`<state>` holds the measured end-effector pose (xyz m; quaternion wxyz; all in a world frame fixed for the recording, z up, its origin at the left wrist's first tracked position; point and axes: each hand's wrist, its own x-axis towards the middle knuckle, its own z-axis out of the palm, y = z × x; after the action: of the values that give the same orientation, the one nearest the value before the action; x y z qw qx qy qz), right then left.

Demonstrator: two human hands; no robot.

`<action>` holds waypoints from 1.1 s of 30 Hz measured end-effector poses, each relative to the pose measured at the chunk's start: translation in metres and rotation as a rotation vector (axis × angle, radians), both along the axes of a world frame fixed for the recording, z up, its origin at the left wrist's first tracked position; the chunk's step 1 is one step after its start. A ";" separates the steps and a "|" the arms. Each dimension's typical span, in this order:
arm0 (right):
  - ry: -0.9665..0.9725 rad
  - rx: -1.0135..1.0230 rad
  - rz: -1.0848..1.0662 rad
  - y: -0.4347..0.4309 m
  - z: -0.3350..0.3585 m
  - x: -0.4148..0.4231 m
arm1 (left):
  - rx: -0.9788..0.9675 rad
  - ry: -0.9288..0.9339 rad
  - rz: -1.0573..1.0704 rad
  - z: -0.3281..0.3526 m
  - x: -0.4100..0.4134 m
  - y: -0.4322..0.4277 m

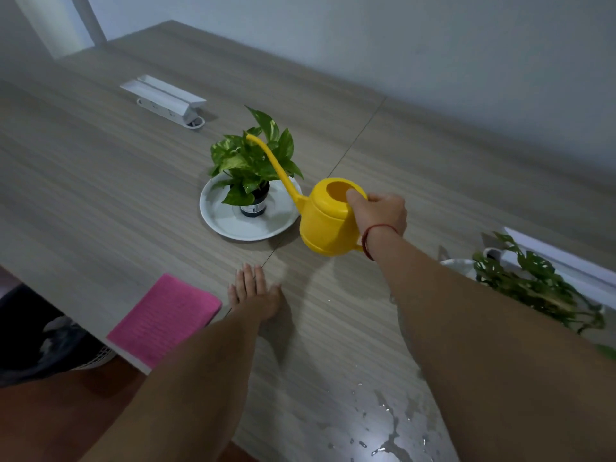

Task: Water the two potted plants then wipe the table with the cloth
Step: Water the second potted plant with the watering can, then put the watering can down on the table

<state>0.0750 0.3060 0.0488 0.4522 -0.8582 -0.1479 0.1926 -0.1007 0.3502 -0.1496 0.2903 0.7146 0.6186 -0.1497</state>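
Note:
My right hand (380, 211) grips the handle of a yellow watering can (325, 225), held above the table with its long spout reaching over the leaves of a green potted plant (250, 161). That plant stands in a dark pot on a white saucer (233, 225). A second potted plant (533, 288) with holed leaves sits at the right edge, partly hidden by my right arm. My left hand (251, 291) rests flat on the table, fingers apart. A pink cloth (163, 318) lies folded at the table's near left edge, beside my left hand.
Spilled water (390, 435) pools on the wooden table (100, 181) near the front, between my arms. A white socket box (166, 100) sits at the back left. A wall runs behind the table; floor and a dark object show below the left edge.

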 end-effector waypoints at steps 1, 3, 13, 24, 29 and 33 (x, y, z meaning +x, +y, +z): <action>0.031 0.018 -0.019 -0.005 -0.006 -0.004 | -0.018 0.002 -0.012 0.001 -0.001 0.000; 0.073 0.035 -0.047 -0.013 -0.020 -0.011 | -0.005 -0.007 -0.012 0.000 -0.001 -0.001; 0.121 0.079 -0.150 -0.067 -0.042 -0.021 | 0.247 -0.123 -0.059 0.009 -0.020 -0.020; 0.108 0.211 -0.262 -0.226 -0.014 -0.020 | 0.349 -0.211 -0.255 0.049 -0.011 -0.147; 0.050 0.227 -0.360 -0.335 -0.002 -0.010 | 0.336 -0.276 -0.363 0.060 0.017 -0.243; 0.038 0.205 -0.487 -0.421 0.005 0.003 | 0.293 -0.325 -0.495 0.063 0.049 -0.314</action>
<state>0.0779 -0.1151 0.0533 0.5725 -0.8145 0.0527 0.0782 -0.0514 0.0362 -0.0864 0.2343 0.8920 0.3865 -0.0091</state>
